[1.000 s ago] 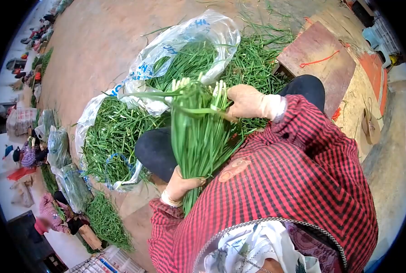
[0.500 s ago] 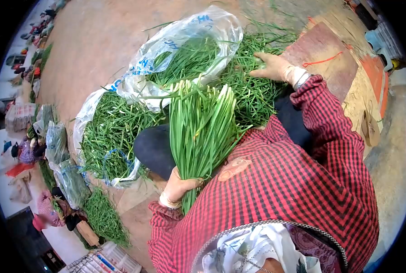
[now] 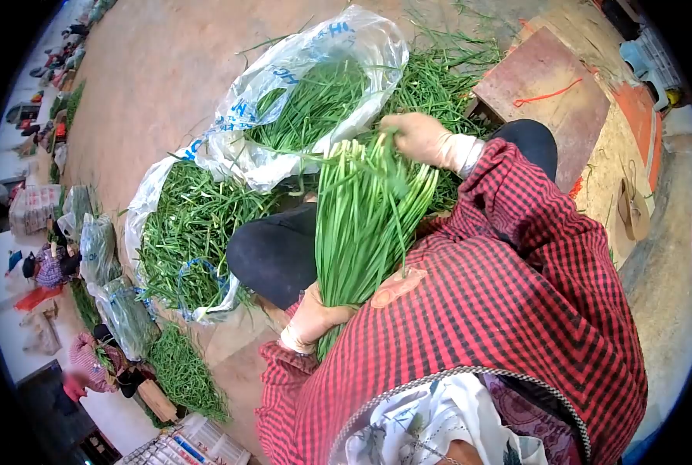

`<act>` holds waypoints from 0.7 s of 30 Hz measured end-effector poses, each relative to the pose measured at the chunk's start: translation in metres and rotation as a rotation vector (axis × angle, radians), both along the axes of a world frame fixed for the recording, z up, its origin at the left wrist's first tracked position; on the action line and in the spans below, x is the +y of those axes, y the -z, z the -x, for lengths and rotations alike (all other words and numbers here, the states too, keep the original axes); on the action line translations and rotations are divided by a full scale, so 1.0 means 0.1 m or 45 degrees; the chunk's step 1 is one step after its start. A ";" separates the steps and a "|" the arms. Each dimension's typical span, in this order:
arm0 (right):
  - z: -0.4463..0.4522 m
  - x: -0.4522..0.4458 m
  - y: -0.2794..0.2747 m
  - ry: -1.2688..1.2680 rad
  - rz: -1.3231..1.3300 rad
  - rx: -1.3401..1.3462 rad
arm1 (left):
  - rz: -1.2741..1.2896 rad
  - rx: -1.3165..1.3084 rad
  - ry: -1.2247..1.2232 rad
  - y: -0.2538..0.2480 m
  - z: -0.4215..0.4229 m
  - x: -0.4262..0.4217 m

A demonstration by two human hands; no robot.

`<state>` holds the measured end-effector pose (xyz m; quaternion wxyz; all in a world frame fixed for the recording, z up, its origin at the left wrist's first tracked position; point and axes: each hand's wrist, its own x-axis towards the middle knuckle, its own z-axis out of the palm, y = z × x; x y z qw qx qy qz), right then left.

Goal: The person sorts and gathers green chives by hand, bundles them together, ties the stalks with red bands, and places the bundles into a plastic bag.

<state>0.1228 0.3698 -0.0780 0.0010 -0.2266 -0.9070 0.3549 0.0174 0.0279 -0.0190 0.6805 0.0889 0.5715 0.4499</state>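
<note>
Left hand [image 3: 316, 316] clasps a green, pale-ended bunch [image 3: 361, 229]; right hand [image 3: 421, 139] at its top, grip unclear.

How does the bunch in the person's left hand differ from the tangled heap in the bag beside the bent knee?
The bunch lies roughly aligned, its pale ends gathered at the top; the heap is tangled, its strands pointing every way. The bunch is gripped low down by the left hand; the heap rests untouched in the plastic bag. Both are thin, green and leafy.
</note>
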 end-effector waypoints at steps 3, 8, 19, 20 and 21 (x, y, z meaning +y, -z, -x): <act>-0.24 0.43 0.05 0.433 0.250 -0.061 | -0.096 -0.015 0.019 0.02 0.03 -0.01; -0.54 0.46 -0.13 0.124 -0.273 0.137 | -0.065 -0.056 -0.010 -0.01 0.06 0.03; 0.07 -0.15 -0.25 0.052 -0.151 0.496 | -0.021 -0.042 0.084 -0.04 -0.02 0.13; 0.01 -0.05 -0.26 0.074 -0.037 0.355 | -0.035 0.025 0.114 -0.05 -0.01 0.12; -0.04 0.08 -0.20 0.207 -0.121 0.285 | -0.051 0.091 0.144 -0.05 -0.01 0.12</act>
